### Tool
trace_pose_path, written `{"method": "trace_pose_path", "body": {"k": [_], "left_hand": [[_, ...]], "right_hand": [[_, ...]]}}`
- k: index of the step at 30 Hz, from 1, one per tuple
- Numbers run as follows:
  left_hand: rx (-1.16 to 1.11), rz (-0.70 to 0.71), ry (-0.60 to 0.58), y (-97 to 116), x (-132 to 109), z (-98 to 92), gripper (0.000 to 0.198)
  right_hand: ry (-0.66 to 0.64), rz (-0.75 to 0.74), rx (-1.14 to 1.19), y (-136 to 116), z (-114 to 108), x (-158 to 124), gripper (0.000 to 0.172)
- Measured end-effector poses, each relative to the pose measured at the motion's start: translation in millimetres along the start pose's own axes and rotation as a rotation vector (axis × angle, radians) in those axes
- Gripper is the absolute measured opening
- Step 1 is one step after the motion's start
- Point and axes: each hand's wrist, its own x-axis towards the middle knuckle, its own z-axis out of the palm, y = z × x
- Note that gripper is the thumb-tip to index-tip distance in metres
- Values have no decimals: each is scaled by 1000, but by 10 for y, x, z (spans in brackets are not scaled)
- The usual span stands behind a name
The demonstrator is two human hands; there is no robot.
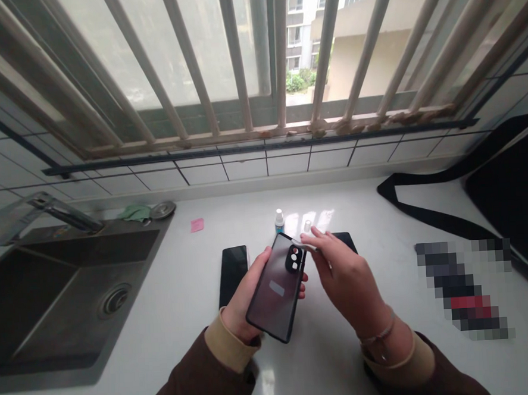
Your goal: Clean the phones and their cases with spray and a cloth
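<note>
1. Wrapped around a translucent phone case [275, 304], the left hand [242, 294] holds it tilted above the white counter [164, 323].
2. Right hand [347, 273] pinches a thin pale piece [306, 245] at the case's camera end.
3. Black phone [233, 271] lies nearby.

I see a smoky grey-mauve phone case [267, 307] edged in black mid-frame, above a white surface [179, 274]. I pick out brown sleeves [194, 374] with tan cuffs [231, 345] at the bottom, a pink slip [197, 225] left of centre, a green cloth [134, 213] farther left and white tiles [244, 170] gridded with dark lines.
</note>
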Motion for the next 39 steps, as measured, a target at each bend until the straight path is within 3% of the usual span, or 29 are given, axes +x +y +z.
{"method": "trace_pose_path", "body": {"k": [5, 12, 15, 19, 21, 30, 39], "left_hand": [[-57, 70, 66, 4, 11, -8, 50], [-35, 160, 139, 9, 27, 24, 44], [28, 114, 120, 2, 25, -1, 52], [67, 34, 111, -21, 23, -14, 59], [73, 6, 94, -34, 17, 4, 59], [64, 79, 151, -42, 13, 9, 54], [20, 291, 154, -81, 106, -52, 34]], "right_hand": [[-213, -136, 140, -15, 98, -36, 27], [-314, -189, 82, 21, 27, 13, 22], [-181, -129, -28, 45, 7, 9, 21], [156, 64, -189, 54, -52, -3, 28], [187, 46, -202, 56, -62, 1, 31], [-246, -219, 21, 15, 97, -8, 34], [-291, -183, 172, -71, 92, -12, 29]]}}
